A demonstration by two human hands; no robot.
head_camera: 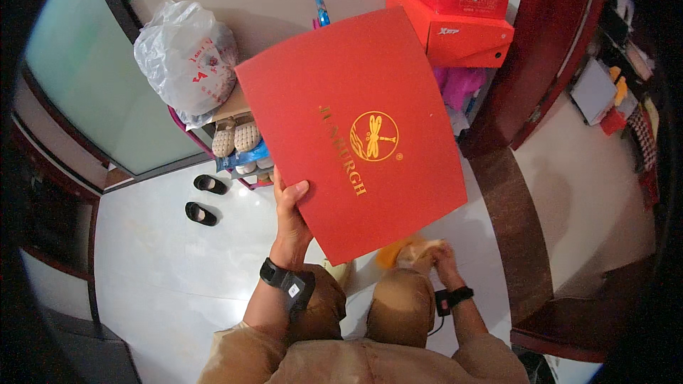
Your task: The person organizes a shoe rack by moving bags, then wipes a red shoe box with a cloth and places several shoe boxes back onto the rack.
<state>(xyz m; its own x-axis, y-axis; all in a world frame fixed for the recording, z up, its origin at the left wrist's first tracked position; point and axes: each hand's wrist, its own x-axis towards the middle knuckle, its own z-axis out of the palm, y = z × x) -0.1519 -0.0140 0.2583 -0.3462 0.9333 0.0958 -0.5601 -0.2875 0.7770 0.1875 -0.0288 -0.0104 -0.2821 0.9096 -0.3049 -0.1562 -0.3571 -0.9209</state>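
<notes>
A flat red box (395, 80) with a gold dragonfly emblem and gold lettering fills the middle of the head view, tilted. My left hand (292, 208) grips its lower left edge, the thumb on top and the fingers mostly hidden beneath. Low on the right, beside my knee, my right hand (444, 258) is closed on a blurred, pale and orange cloth-like item (403, 253). Part of that item lies out of sight under the box's lower edge. Both wrists carry black straps with small devices.
Behind the box, a shoe rack (188, 130) bears a white plastic bag (187, 58), beige clogs (235, 136) and other footwear. Two red shoeboxes (464, 37) are stacked at the upper right. Black shoes (205, 200) lie on the floor at left. A doorway with a dark red frame (555, 53) stands at right.
</notes>
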